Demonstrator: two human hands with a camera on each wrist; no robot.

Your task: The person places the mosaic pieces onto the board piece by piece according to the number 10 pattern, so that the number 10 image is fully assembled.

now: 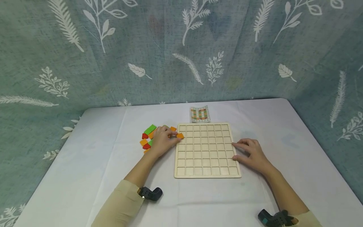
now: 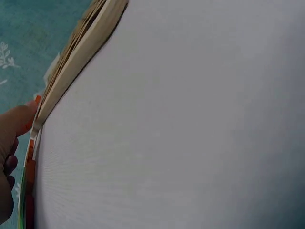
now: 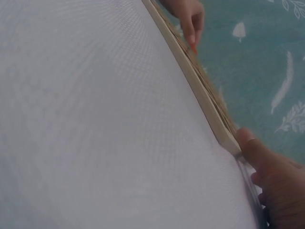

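A pale wooden grid board lies on the table in the head view. At its upper left edge my left hand pinches a small orange square tile between thumb and fingers. My right hand touches the board's right edge with thumb and fingertips spread apart. In the right wrist view the right thumb rests at the board's corner. Under and beside the left hand lies a loose group of tiles, among them a green one, a red one and an orange one. The hand hides part of this group.
A small printed card with a coloured grid pattern lies just behind the board. White cloth covers the table. Behind it hangs a green-blue curtain with white leaf prints.
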